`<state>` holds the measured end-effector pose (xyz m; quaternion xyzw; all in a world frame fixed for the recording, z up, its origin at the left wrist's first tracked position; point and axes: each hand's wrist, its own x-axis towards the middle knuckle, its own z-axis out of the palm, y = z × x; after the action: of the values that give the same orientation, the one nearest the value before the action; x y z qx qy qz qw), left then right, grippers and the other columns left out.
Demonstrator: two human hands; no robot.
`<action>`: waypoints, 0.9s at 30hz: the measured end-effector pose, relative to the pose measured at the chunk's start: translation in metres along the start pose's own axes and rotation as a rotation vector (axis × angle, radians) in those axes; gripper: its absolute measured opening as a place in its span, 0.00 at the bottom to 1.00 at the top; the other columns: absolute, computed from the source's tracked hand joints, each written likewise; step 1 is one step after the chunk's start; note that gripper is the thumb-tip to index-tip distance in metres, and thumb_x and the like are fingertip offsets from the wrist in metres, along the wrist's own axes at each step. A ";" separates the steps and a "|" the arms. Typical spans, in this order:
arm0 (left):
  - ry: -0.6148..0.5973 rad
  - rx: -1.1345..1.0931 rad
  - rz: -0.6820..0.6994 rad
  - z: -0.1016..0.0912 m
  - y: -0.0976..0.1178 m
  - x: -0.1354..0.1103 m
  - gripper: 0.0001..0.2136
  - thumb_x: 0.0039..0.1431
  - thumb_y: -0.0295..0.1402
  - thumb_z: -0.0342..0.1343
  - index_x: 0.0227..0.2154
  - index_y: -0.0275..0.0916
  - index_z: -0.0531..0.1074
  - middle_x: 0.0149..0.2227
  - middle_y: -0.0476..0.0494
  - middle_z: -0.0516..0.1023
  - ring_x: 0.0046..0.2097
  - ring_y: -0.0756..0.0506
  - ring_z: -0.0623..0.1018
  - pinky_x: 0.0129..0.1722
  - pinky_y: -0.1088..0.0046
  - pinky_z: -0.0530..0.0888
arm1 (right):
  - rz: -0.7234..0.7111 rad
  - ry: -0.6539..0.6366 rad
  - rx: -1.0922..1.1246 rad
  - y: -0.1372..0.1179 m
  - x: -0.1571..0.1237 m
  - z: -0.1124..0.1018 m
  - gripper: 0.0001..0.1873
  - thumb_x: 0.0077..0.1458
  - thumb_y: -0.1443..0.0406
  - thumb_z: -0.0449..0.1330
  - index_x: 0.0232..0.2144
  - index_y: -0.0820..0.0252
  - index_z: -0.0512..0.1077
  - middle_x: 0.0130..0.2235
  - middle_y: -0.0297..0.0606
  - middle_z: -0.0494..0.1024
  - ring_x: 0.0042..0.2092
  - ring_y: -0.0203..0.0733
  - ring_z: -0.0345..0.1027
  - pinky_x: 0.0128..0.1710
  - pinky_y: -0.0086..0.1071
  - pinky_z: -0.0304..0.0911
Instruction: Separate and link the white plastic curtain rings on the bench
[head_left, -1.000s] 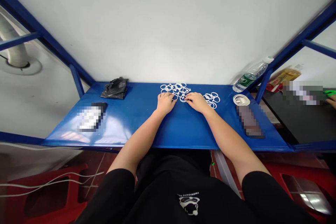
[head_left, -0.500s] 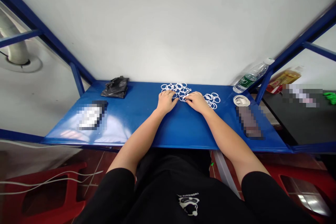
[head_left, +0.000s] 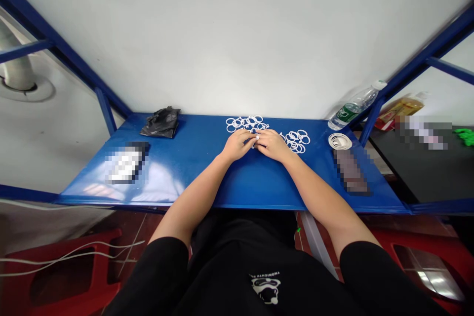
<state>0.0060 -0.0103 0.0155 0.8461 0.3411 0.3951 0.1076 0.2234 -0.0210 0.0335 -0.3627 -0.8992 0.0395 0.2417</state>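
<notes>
Curving inward, the fingers (head_left: 246, 138) of the left hand (head_left: 235, 145) and the right hand (head_left: 272, 144) come together, their tips close over a small white plastic ring (head_left: 256, 137); whether they grip it, I cannot tell. Just above the hands lies a loose heap of white plastic rings (head_left: 246, 124), and a smaller heap of rings (head_left: 296, 141) sits just beside the right hand. Both forearms rest on a blue metal table (head_left: 185, 177). Toward its left end lies a crumpled black plastic bag (head_left: 161, 123); toward its right end are a small round dish (head_left: 339, 141) and a clear plastic water bottle (head_left: 355, 111).
</notes>
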 end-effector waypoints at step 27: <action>0.034 0.007 -0.028 0.003 -0.006 -0.001 0.11 0.73 0.40 0.58 0.42 0.42 0.82 0.41 0.43 0.85 0.43 0.46 0.83 0.46 0.67 0.78 | 0.104 0.237 0.104 -0.005 -0.002 -0.005 0.13 0.69 0.59 0.58 0.39 0.52 0.83 0.41 0.40 0.87 0.44 0.49 0.79 0.50 0.44 0.72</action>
<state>0.0047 -0.0068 0.0106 0.8349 0.3560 0.4065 0.1042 0.2238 -0.0262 0.0385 -0.3979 -0.8411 0.0557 0.3622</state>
